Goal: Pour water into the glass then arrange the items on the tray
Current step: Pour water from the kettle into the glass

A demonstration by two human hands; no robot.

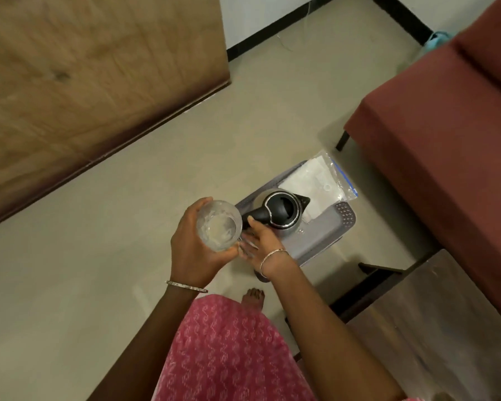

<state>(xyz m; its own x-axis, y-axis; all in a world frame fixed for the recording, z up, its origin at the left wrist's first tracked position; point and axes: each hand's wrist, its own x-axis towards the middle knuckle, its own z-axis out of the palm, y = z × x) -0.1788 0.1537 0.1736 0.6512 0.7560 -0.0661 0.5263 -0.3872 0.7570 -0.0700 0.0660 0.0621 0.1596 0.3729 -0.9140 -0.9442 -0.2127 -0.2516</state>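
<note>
The left hand (pixel 194 250) gripped the glass (pixel 219 225), fingers curled round its wall, holding it upright in the air, mouth up toward the camera, just beside the kettle (pixel 282 211). Whether any water was in it could not be told from the glare. The right hand (pixel 262 241) was open, fingers straight, its tips at the black handle (pixel 258 217) but not wrapped round it.

The kettle stood upright on the grey tray (pixel 318 244), lid closed. Its long axis ran from the handle at lower left to the spout (pixel 303 200) at upper right, so the spout pointed away from the glass, toward a clear bag (pixel 315 178) lying on the tray's far end, partly overhanging it.

By my reading, this was the start of the pour: glass ready, kettle not lifted. The next move called for closing the right hand firmly round the handle, lifting, and swinging the spout round toward the glass, or bringing the glass across to the spout, before tipping. The lid might need opening, though that was unclear.
</note>
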